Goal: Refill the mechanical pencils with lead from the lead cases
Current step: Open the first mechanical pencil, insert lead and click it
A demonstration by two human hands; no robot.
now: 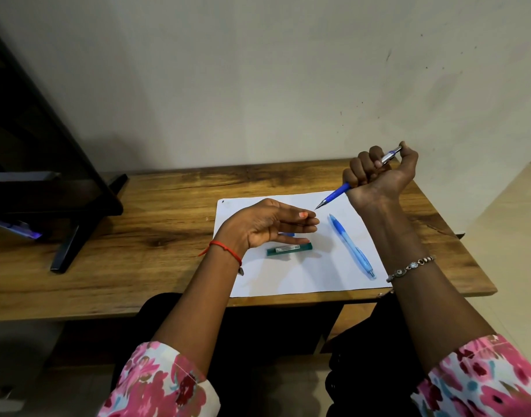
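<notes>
My right hand (378, 173) is fisted around a dark blue mechanical pencil (336, 194). Its tip points down-left toward my left hand, and my thumb rests on its silver top end. My left hand (273, 227) hovers over the white paper (288, 275), thumb and fingertips pinched close together just below the pencil tip; I cannot tell whether a lead is between them. A green lead case (289, 249) lies on the paper under that hand. A small blue object (286, 234) peeks out beneath the fingers. A light blue pencil (353, 248) lies on the paper to the right.
The paper lies on a wooden desk (152, 221) against a pale wall. A black monitor stand (77, 224) occupies the desk's left side. The desk's front edge is near my lap.
</notes>
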